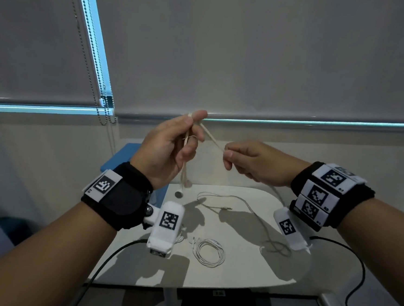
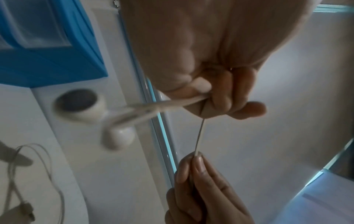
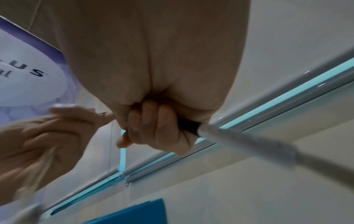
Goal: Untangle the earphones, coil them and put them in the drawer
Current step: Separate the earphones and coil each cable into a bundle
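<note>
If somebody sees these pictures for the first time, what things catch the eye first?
Two raised hands stretch a thin earphone cable between them: the left hand pinches it with the earbuds dangling below, the right hand pulls the other part. On the white table lies an already coiled earphone.

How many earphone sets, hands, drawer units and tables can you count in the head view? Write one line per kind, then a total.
Earphone sets: 2, the held earphones stretched between both hands and the coiled earphones lying on the table
Hands: 2, left hand and right hand
Drawer units: 1, the blue drawer unit
Tables: 1, the table
Total: 6
</note>
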The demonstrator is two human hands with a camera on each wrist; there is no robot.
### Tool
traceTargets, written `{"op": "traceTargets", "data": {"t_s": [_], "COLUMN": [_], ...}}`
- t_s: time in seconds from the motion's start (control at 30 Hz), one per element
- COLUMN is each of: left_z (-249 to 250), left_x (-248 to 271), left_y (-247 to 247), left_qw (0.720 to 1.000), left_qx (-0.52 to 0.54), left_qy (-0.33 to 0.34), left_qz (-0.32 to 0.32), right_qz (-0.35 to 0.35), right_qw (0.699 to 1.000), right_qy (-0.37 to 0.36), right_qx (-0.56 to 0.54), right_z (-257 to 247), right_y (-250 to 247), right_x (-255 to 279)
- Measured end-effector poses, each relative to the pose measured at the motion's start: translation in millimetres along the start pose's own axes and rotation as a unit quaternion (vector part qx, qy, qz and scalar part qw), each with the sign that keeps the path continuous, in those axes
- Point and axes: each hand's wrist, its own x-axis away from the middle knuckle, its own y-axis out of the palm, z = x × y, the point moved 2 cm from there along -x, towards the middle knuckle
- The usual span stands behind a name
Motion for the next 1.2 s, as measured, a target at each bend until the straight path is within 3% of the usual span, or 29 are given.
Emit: {"op": "traceTargets", "data": {"t_s": [0.13, 0.3, 0.43, 0.53, 0.6, 0.77, 0.9, 1.07, 1.2], "left_z": [5, -2, -12, -14, -11, -5, -2, 8, 9], "left_x": [2, 1, 5, 12, 14, 12, 14, 12, 2], "left_y": [0, -4, 2, 12, 17, 20, 21, 20, 9], "left_qw": [0.996, 0.995, 0.994, 0.97, 0.96, 0.962, 0.979, 1.0, 0.996], "left_qx": [0.049, 0.035, -0.104, -0.241, -0.272, -0.262, -0.181, -0.009, -0.018], "left_qy": [0.013, 0.004, -0.005, 0.0, 0.013, 0.011, -0.002, 0.018, 0.046], "left_qz": [0.071, 0.089, 0.034, -0.034, -0.062, -0.073, -0.089, -0.008, 0.069], "right_qz": [-0.052, -0.087, -0.085, -0.081, -0.055, 0.019, 0.018, 0.0, -0.06], "right_qw": [0.994, 0.991, 0.99, 0.993, 0.995, 0.995, 0.995, 0.996, 0.997], "right_qy": [-0.009, -0.041, -0.069, -0.074, -0.071, -0.074, -0.066, -0.048, -0.041], "right_qx": [0.094, 0.095, 0.087, 0.05, 0.046, 0.06, -0.075, -0.081, 0.025], "right_z": [-11, -36, -58, -66, -64, -46, -30, -9, -21], "right_y": [12, 19, 8, -11, -25, -40, -25, 17, 24], "right_x": [11, 21, 23, 19, 11, -8, -8, -3, 9]}}
